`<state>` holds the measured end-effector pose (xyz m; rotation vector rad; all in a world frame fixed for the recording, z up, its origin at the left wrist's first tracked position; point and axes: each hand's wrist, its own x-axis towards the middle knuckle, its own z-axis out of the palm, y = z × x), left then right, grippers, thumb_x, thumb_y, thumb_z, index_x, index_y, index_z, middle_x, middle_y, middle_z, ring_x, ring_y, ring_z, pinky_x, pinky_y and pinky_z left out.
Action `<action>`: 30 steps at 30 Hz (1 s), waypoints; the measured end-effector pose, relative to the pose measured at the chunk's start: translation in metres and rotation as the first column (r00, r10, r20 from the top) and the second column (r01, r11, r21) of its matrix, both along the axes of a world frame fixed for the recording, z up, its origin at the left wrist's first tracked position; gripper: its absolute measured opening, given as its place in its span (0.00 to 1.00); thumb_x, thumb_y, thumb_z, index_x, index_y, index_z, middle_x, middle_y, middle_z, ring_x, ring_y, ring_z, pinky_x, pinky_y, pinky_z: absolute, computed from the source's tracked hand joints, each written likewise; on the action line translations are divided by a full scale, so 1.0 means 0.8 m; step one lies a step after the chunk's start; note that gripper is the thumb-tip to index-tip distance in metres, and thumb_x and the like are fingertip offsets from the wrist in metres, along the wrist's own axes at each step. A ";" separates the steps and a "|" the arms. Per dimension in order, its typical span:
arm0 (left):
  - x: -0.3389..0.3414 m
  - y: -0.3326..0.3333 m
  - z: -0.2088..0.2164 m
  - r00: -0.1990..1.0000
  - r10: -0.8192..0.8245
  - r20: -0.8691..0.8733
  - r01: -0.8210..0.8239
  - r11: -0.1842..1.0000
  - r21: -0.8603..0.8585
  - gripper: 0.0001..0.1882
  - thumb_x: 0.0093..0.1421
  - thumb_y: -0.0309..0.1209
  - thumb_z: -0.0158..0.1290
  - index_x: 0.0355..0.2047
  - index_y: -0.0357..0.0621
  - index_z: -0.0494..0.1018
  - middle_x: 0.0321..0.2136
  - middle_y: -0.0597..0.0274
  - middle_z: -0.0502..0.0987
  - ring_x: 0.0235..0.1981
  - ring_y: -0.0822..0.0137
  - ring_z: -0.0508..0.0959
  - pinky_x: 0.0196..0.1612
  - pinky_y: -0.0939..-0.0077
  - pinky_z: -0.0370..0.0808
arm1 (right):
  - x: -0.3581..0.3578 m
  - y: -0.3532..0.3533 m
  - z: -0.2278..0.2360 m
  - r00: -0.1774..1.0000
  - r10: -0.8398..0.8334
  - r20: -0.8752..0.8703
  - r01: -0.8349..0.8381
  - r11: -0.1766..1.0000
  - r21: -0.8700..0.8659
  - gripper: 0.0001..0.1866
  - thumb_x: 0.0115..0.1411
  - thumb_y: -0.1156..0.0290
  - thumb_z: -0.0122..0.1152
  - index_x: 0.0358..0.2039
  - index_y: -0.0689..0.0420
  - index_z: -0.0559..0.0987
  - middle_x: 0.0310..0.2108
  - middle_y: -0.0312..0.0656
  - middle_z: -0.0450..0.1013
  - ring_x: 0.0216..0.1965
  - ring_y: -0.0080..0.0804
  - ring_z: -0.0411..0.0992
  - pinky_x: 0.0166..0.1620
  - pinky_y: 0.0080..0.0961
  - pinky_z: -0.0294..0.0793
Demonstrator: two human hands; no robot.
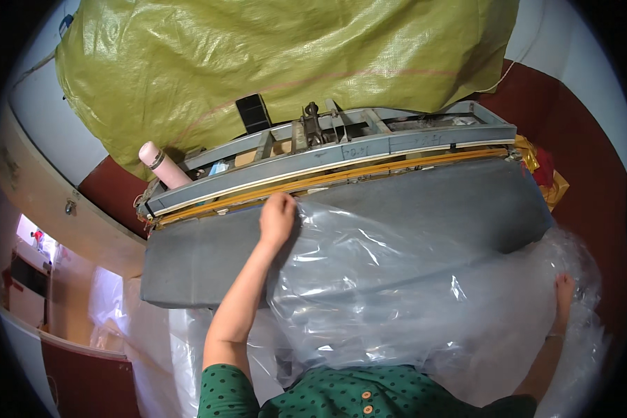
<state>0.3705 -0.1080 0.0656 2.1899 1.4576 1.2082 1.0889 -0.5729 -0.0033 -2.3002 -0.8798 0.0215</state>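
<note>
A large clear plastic sheet drapes over the near part of a long grey padded surface and hangs down toward my body. My left hand is closed on the sheet's left corner, close to the far edge of the grey surface. At the right, my right hand is closed on a bunched part of the same plastic, beyond the end of the grey surface. Folds of film partly cover that hand.
Behind the surface runs a grey metal frame with orange strips. A pink bottle and a black phone rest at it. A big yellow-green woven sack stands behind. More plastic hangs at the lower left, near a doorway.
</note>
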 end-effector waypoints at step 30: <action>-0.220 0.094 -0.021 0.585 0.719 0.375 -0.785 0.619 0.038 0.09 0.56 0.31 0.46 0.28 0.36 0.64 0.24 0.52 0.71 0.24 0.58 0.69 0.33 0.69 0.68 | -0.184 0.551 0.031 0.969 0.244 -0.032 -0.153 0.700 0.698 0.08 0.55 0.72 0.54 0.24 0.56 0.64 0.15 0.29 0.60 0.18 0.15 0.59 0.21 0.14 0.59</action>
